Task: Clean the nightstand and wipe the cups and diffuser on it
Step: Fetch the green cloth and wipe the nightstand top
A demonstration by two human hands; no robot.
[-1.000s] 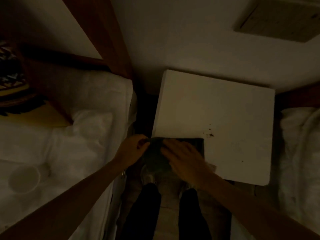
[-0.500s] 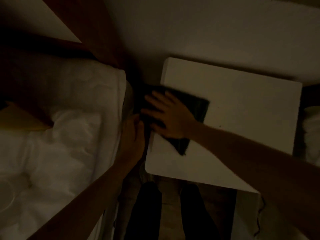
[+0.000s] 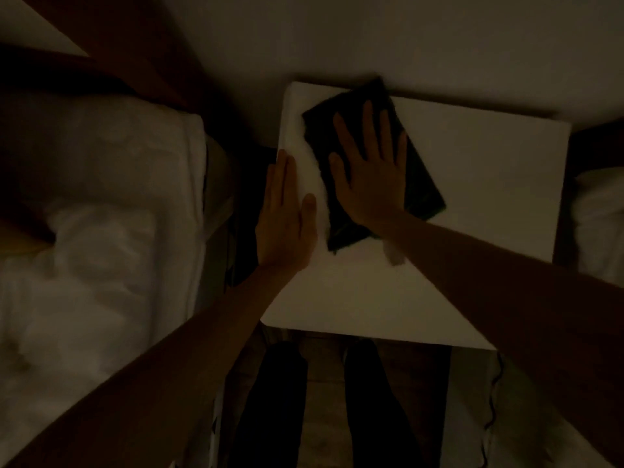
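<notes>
**Inspector:** Report the hands.

**Assistant:** The right hand (image 3: 368, 167) lies flat, fingers spread and straight, pressing a dark cloth (image 3: 415, 184) onto the white counter (image 3: 472, 184). The cloth lies under the palm and runs out past the fingertips to the counter's far edge. The left hand (image 3: 285, 214) is also flat, fingers straight and together, resting on the counter's edge just beside the right hand, on the bed (image 3: 101, 231) side.

**Inspector:** Progress?

**Assistant:** Wiping of the top appears under way at its far part. No cups or diffuser are visible on it, so those items cannot be judged wiped or not. The light is dim; any remaining dirt is too hard to tell.

**Inspector:** Outstanding?

**Assistant:** Likely the near part of the top, towards the wrists, and the cups and diffuser.
</notes>
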